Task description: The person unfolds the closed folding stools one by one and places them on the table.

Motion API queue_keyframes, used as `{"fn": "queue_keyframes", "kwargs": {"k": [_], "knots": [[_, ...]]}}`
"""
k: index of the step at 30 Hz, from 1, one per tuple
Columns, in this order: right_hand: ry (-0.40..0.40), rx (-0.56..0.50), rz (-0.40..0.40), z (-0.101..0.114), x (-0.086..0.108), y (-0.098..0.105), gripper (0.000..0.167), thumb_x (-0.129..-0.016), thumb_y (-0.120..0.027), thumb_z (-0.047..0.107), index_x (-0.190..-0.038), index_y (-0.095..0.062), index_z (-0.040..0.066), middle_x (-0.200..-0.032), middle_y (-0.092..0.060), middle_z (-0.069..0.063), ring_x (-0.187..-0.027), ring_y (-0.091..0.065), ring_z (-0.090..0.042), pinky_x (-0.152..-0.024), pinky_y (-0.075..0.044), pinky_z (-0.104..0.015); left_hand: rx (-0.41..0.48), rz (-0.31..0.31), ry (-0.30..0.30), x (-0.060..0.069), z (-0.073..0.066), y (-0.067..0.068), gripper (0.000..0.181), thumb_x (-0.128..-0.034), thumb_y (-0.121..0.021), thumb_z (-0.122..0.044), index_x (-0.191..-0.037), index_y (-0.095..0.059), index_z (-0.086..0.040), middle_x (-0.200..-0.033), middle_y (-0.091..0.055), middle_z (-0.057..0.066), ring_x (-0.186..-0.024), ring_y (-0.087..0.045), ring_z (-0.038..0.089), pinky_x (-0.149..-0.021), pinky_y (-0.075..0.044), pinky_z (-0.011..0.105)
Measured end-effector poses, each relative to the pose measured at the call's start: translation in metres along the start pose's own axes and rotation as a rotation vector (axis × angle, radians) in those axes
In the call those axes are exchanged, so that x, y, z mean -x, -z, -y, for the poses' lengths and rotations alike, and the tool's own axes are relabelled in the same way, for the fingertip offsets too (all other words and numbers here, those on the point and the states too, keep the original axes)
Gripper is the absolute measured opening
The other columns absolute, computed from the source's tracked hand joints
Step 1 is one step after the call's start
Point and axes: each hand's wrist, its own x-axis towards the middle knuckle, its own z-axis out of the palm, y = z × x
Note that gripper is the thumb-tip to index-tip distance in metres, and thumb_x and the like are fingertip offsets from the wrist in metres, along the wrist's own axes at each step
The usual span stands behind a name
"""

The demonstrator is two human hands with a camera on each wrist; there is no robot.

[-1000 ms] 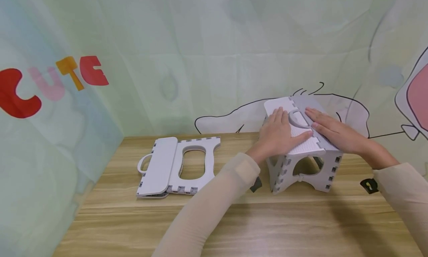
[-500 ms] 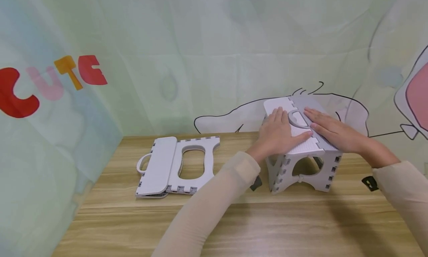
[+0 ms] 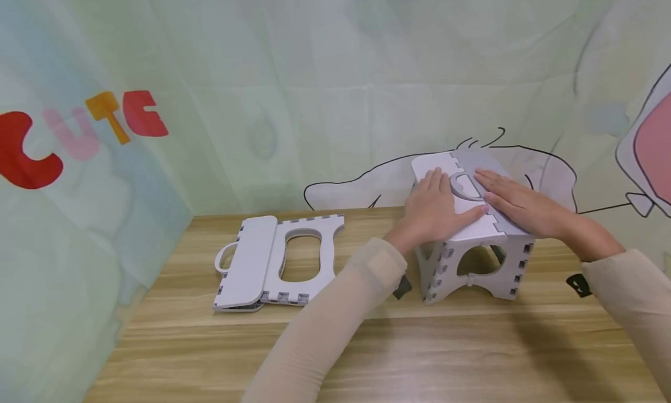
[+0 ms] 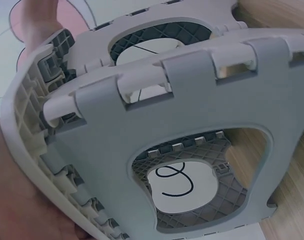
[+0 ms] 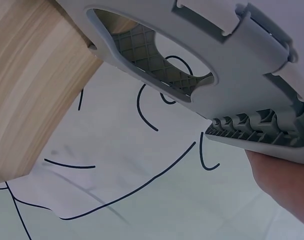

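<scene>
White and grey plastic makes up the standing stool (image 3: 478, 230) I see at the right of the wooden surface (image 3: 419, 356), just in front of the printed cloth (image 3: 314, 100). Both hands lie on its top: the left hand (image 3: 432, 211) rests on the white half with its thumb stretched toward the seam, and the right hand (image 3: 524, 206) lies on the grey half, fingers straight. Neither grip is curled round anything; both are flat and spread or outstretched, touching without clasping. Between them the curved handle (image 3: 465, 187) sits at the middle of the top. As far as I can judge, this one is fully unfolded, or very nearly: its legs are spread below and the two halves look level along the join. From the wrist views I can't tell whether every hinge is settled. Well apart to the left lies the folded stool (image 3: 250, 260), flat on the surface and with neither hand on it; that one is not yet unfolded.
</scene>
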Motion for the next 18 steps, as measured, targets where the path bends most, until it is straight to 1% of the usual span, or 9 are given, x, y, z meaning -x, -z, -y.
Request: {"fn": "queue_keyframes", "kwargs": {"k": [5, 9, 12, 18], "knots": [[-0.014, -0.004, -0.004, -0.0005, 0.0017, -0.0007, 0.059, -0.109, -0.035, 0.032, -0.159, -0.017, 0.006, -0.164, -0.010, -0.019, -0.150, -0.005, -0.039, -0.118, -0.006, -0.060, 0.015, 0.003, 0.000, -0.0006, -0.0006, -0.0008, 0.104, -0.0884, -0.019, -0.084, -0.160, -0.014, -0.008, -0.166, -0.010, 0.006, -0.152, -0.007, 0.018, -0.120, -0.007, 0.028], [-0.021, -0.012, -0.014, -0.0010, 0.0026, -0.0008, 0.059, -0.109, -0.037, 0.031, -0.159, -0.019, 0.007, -0.165, -0.011, -0.018, -0.150, -0.006, -0.039, -0.117, -0.007, -0.063, 0.062, 0.001, -0.001, -0.0005, 0.0001, -0.0006, 0.105, -0.0882, -0.024, -0.084, -0.160, -0.015, -0.008, -0.166, -0.010, 0.006, -0.152, -0.007, 0.018, -0.120, -0.007, 0.028], [-0.012, -0.015, -0.032, -0.0021, 0.0024, -0.0008, 0.057, -0.108, -0.039, 0.029, -0.159, -0.022, 0.008, -0.164, -0.013, -0.018, -0.150, -0.008, -0.039, -0.116, -0.009, -0.065, 0.095, 0.000, -0.001, -0.0008, 0.0005, -0.0002, 0.105, -0.0882, -0.028, -0.084, -0.160, -0.016, -0.008, -0.167, -0.010, 0.006, -0.152, -0.007, 0.018, -0.120, -0.007, 0.028], [-0.023, -0.013, -0.053, -0.0018, 0.0029, -0.0009, 0.057, -0.107, -0.043, 0.030, -0.158, -0.027, 0.009, -0.164, -0.017, -0.016, -0.150, -0.011, -0.038, -0.115, -0.012, -0.066, 0.108, -0.004, -0.017, -0.0001, 0.0027, 0.0005, 0.103, -0.0897, -0.028, -0.082, -0.159, -0.018, -0.007, -0.166, -0.012, 0.007, -0.152, -0.008, 0.019, -0.120, -0.007, 0.028]]}}
